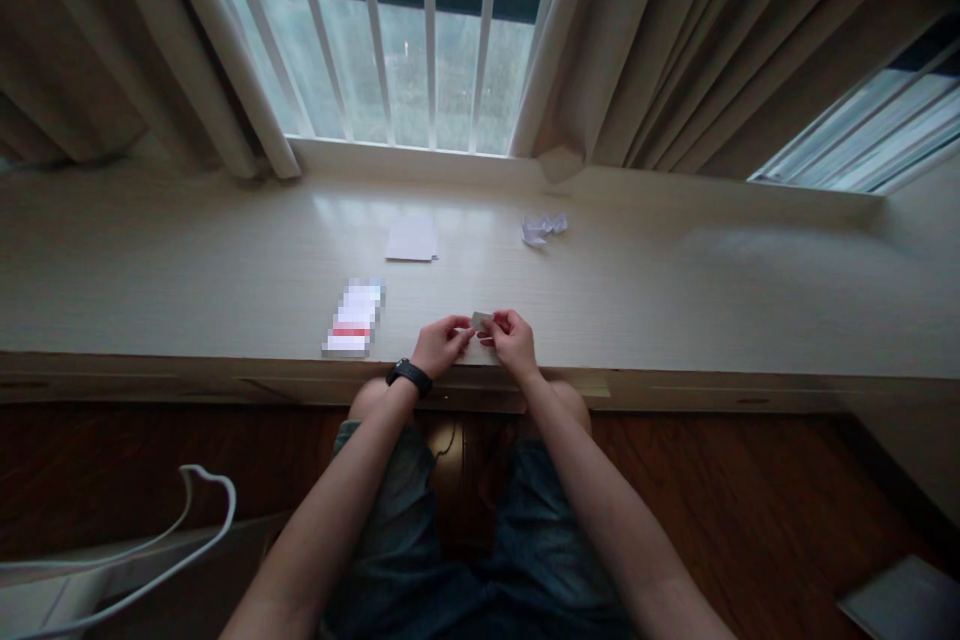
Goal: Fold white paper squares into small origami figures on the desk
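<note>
A small piece of folded paper [481,321], pale grey in this light, is held just above the front edge of the white desk top. My right hand [513,340] pinches it between thumb and fingers. From the other side, my left hand [441,344] closes its thumb and fingertips at the paper's left edge. A black watch is on my left wrist. Beyond the hands, a small stack of white paper sheets [411,240] lies flat. Several folded white paper pieces [541,230] sit together to its right.
A pixelated white item with a red band [351,320] lies left of my hands. Behind the desk top [712,290] are a barred window [405,70] and beige curtains [645,40]. A white curved frame [225,500] stands lower left. My knees are against the desk front.
</note>
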`<state>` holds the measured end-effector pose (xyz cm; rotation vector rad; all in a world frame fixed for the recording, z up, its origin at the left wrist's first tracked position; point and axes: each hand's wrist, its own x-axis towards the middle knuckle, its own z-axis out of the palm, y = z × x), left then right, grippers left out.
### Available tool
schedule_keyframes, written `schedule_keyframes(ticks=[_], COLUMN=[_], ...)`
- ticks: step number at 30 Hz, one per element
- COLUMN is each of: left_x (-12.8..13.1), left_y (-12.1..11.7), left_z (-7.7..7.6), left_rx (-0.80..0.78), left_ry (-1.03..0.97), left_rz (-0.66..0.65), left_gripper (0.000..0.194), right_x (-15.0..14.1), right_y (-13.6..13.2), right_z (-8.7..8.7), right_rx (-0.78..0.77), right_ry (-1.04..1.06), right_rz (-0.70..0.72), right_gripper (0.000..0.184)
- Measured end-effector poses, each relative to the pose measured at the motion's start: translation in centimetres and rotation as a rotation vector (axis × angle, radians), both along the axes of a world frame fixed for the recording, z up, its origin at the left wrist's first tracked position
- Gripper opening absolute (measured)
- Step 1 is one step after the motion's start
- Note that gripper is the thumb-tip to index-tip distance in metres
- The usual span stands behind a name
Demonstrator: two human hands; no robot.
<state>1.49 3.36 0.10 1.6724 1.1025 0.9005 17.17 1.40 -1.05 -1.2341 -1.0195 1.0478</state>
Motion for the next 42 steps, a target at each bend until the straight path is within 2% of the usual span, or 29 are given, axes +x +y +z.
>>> schedule_keyframes(ticks=[2,5,8,10,13,16,21,24,27,30,35,38,42], left_x=[0.1,0.1,0.2,0.1,-0.4,-1.1,-1.2,-0.8,-0.6,-0.6,-0.5,-0.5,-0.6], left_y=[0.0,0.1,0.0,0.0,0.4,1.3,2.9,3.5,3.5,2.2,-2.7,-4.9,-5.7], left_z=[0.2,0.6,0.8,0.9,1.0,1.1,1.1,0.9,0.8,0.6,0.6,0.8,1.2], left_rx=[0.069,0.155,0.082,-0.003,-0.070,-0.033,0.067,0.075,0.154,0.332,0.637,0.676,0.658], left_ry=[0.000,0.055,0.100,0.059,-0.010,0.072,0.161,0.230,0.367,0.445,0.573,0.657,0.706], left_rz=[0.042,0.075,0.127,0.152,0.073,-0.053,-0.004,0.014,0.075,0.132,-0.101,-0.091,-0.044], left_gripper=[0.038,0.030,0.031,0.033,0.036,0.036,0.030,0.025,0.018,0.020,0.028,0.036,0.039], right_x=[-0.1,-0.1,0.2,0.6,1.1,1.4,1.5,1.3,1.1,1.0,1.0,1.1,1.5], right_y=[-0.3,-0.5,-0.2,0.0,0.1,0.2,1.1,1.4,1.0,0.1,-1.5,-2.2,-3.5], right_z=[-0.1,-0.1,-0.1,0.0,0.4,1.0,1.2,1.3,1.5,1.6,1.0,0.7,0.8], right_rx=[0.038,0.083,0.061,0.033,0.006,-0.005,-0.042,-0.032,0.062,0.164,0.249,0.255,0.322], right_ry=[-0.086,-0.219,-0.249,-0.256,-0.258,-0.268,-0.321,-0.471,-0.738,-0.963,-1.175,-1.229,-1.275], right_rz=[0.004,0.013,0.047,0.069,0.099,0.154,0.155,0.121,0.070,0.030,0.074,0.104,0.189], right_gripper=[0.036,0.039,0.039,0.037,0.036,0.036,0.034,0.026,0.018,0.018,0.021,0.024,0.033])
